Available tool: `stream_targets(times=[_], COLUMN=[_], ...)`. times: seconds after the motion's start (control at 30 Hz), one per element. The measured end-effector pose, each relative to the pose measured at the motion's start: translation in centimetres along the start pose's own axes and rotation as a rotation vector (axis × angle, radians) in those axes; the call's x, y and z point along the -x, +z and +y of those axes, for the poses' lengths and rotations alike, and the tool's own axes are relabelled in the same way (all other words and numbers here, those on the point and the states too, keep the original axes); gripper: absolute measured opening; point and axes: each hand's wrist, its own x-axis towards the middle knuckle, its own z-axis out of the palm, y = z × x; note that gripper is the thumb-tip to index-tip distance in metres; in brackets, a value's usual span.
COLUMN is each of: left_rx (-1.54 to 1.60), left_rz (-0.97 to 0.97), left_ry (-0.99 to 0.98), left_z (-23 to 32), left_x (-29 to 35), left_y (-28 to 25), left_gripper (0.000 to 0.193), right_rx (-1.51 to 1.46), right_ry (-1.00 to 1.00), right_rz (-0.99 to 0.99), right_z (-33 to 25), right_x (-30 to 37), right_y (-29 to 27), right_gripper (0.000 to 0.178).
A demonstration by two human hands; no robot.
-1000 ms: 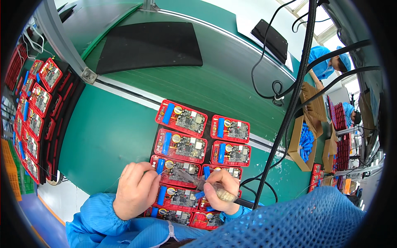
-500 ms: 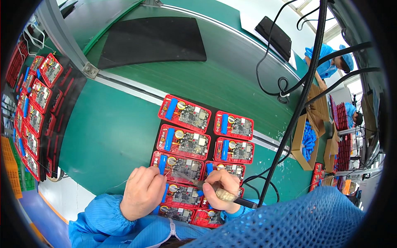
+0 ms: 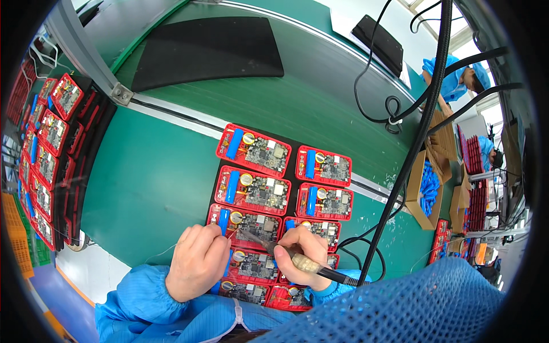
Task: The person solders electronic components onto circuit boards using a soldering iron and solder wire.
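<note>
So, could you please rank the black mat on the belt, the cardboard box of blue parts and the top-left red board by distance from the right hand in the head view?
From the right hand:
1. Top-left red board, up and slightly left of it, in the grid.
2. Cardboard box of blue parts, off to the right past the cables.
3. Black mat, far up-left on the belt.

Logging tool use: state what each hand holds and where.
Right hand holds a dark pen-shaped soldering iron mid-shaft. Left hand: thin solder wire, grip unclear.
</note>
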Motion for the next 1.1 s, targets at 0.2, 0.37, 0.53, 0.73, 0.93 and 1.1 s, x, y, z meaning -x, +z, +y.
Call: stream_targets(times=[0.2,0.37,0.53,0.73,0.93,1.1], left_rx=[0.010,0.017,0.007,0.131,0.168,0.113], left_rz=[-0.011,0.003,0.013,0.006,-0.038,-0.133], left_ry=[-0.012,-0.015,-0.004,-0.011,-0.017,-0.017], left_z=[0.0,0.1,0.5,1.9,2.9,3.2], left_x=[-0.2,-0.2,0.5,2.8,4.4,4.7], left_y=[0.3,-0.1,-1.8,-2.6,-1.5,-1.4], left_gripper=[0.013,0.014,0.018,0.021,0.022,0.018], right_rx=[0.016,-0.029,-0.036,-0.196,-0.104,-0.094], right_ry=[-0.028,0.022,0.069,0.127,0.043,0.009], right_rz=[0.017,-0.021,0.022,0.037,-0.011,-0.018], right_z=[0.0,-0.8,-1.6,-1.9,-1.3,-1.2], right_x=[-0.1,0.0,1.5,4.9,6.1,5.9], right_y=[0.1,-0.7,-2.1,-2.3,-0.7,-0.2], right_gripper=[0.014,0.016,0.014,0.015,0.013,0.013])
